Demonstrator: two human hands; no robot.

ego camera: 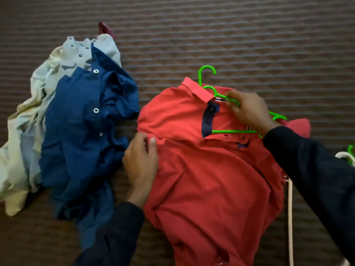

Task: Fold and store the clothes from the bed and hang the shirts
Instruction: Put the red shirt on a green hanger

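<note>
A brown quilted bed (249,35) fills the view, with bare cover across the top and upper right. On it, right of centre, a red polo shirt (211,179) lies front up, its collar toward the far side, dark blue placket open; a small dark emblem on the chest and a striped neck label are too small to read. To its left, just beside it, a crumpled blue button shirt (82,131) lies over a pale grey-cream shirt (28,116), with a scrap of maroon cloth (104,28) peeking out beyond them. Green hangers (226,96) rest at the polo's collar, one hook lying past the collar on the bed. The right hand (247,110) grips a hanger arm at the neck opening, fingers curled round it. The left hand (141,160) pinches the polo's left shoulder fabric between thumb and fingers. Both sleeves are dark.
</note>
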